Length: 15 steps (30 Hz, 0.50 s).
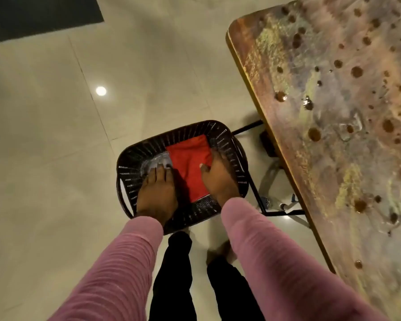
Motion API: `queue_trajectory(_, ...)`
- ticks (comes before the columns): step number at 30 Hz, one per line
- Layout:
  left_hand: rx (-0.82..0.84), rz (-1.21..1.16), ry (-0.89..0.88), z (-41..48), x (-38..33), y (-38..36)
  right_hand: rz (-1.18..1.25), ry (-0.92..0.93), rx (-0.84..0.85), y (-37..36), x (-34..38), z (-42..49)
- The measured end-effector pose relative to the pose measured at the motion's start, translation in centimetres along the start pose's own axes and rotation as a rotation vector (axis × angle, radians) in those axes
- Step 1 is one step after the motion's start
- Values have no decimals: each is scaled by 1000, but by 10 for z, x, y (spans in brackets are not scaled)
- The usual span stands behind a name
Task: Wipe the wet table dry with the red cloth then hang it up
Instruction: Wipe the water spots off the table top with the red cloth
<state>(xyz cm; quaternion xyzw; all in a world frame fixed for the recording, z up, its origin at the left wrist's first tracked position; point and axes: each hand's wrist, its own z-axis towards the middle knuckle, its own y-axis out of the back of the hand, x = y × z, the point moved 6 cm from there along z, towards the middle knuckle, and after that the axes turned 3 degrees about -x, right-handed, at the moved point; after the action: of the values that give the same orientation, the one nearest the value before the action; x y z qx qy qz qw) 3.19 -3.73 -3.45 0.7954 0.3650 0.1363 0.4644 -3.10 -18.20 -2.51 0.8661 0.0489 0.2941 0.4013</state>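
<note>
- Cloth first: the red cloth (190, 165) lies folded flat in the bottom of a dark woven basket (130, 163), not yet lifted out.
- Our right hand (218, 181) is at the cloth's right edge. The thumb lies on top of the red fabric and the fingers run along the edge, where we cannot tell whether they have curled under it, so we cannot call it a hold.
- Our left hand (158, 191) is at the cloth's left side, fingers fairly straight and resting on a piece of clear plastic (155, 162) that lies beside the cloth in the basket. It holds nothing that we can see.
- The basket stands on the pale tiled floor (56, 135), just beside the corner of the table (333, 107) and lower than its top.
- The table top carries drops (314, 134) and smears of water over all of it that we see — no wiped patch shows.
- Further out are our pink sleeves (125, 262) and a dark mat (33, 15) at the far corner of the floor; nothing to hang a cloth on is in view.
- We judge the task to be at its very start — the cloth is only being fetched, and all of the wiping and the hanging up are left to do.
</note>
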Motion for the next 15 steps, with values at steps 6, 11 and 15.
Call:
queue_trajectory(6, 202, 21, 31, 16, 12, -35, 107, -169, 49, -20, -19, 25)
queue_trajectory(11, 358, 15, 32, 21, 12, -47, 189, -246, 82, -37, -31, 36)
queue_trajectory(15, 414, 33, 14, 25, 13, -47, 212, -259, 68, -41, -31, 43)
